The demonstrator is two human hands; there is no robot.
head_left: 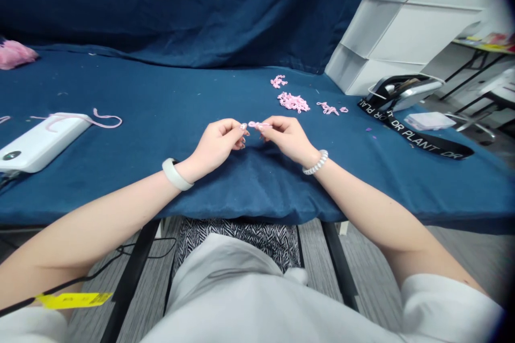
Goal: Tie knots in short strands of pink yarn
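Observation:
Above the front part of the table, a small knotted pink cord with a loop spans the space between my hands. My right hand pinches it between thumb and forefinger, and part of the cord is hidden behind the fingers. From the other side, my left hand is closed at the thumb and fingertips on the cord's looped end. Beyond my right hand lie a heap of pink knotted cord pieces, a smaller pile of pink pieces and a few loose pink pieces.
A white power bank rests at left with a pink cord strand across it. A pink bundle sits farther back. At right are a black lettered strap, a clear box and white drawers. Blue cloth covers the table.

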